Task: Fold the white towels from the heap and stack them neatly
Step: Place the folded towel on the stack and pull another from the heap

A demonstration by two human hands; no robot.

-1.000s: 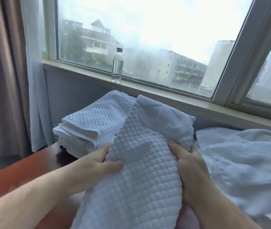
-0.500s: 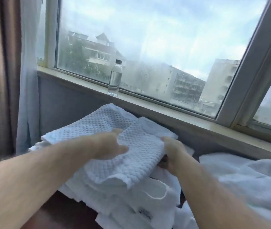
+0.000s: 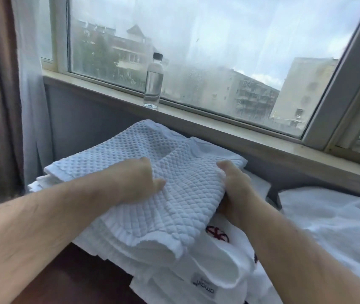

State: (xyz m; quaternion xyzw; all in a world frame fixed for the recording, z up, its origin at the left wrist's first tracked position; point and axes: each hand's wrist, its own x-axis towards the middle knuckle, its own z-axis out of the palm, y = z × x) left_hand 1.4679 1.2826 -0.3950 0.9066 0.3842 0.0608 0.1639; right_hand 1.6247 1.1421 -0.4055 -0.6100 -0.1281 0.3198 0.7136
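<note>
Folded towel (image 3: 185, 194) sits atop the stack (image 3: 113, 154) on the table (image 3: 76, 270), long axis running away from you, your left hand (image 3: 139, 183) and right hand (image 3: 234, 189) each gripping one side edge, with the unfolded heap (image 3: 328, 227) just beside your right hand.

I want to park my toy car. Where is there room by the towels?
The windowsill is bare either side of the water bottle. A strip of dark wooden table shows in front of the towel stack. Elsewhere is crowded: left hand and right hand grip the folded towel on the stack, and the towel heap fills the right.
</note>
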